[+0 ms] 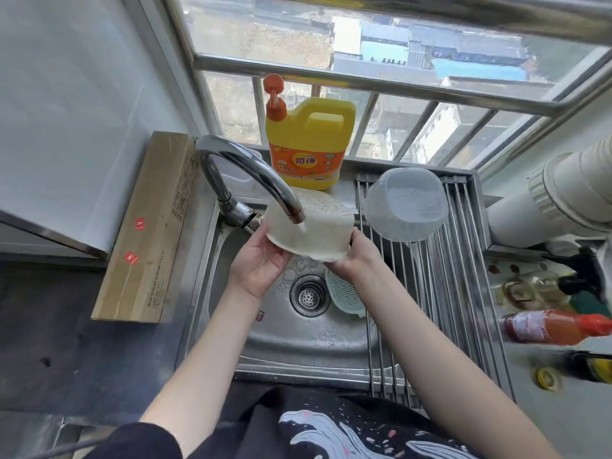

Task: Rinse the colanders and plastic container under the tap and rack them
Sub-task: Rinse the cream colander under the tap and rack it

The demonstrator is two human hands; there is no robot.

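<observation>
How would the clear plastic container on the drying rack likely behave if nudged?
The clear container looks thin-walled and empty, so probably light and easy to shift. It rests upside down on the rack rods, so it may skate along them, more so if wet. Its wide rim faces down, so tipping seems unlikely.

Daylight enters a barred window [381, 77] beside a white wall [66, 94].

The white colander [309, 223] sits between both hands' fingers [265, 241], under the tap [255, 173]. Right of the fingers, a plastic container [405, 203] lies on the rack [463, 293]. Below them, another colander [344, 293] lies in the sink [298, 342].

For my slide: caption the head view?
Both hands rinse a white colander under the tap.
</observation>
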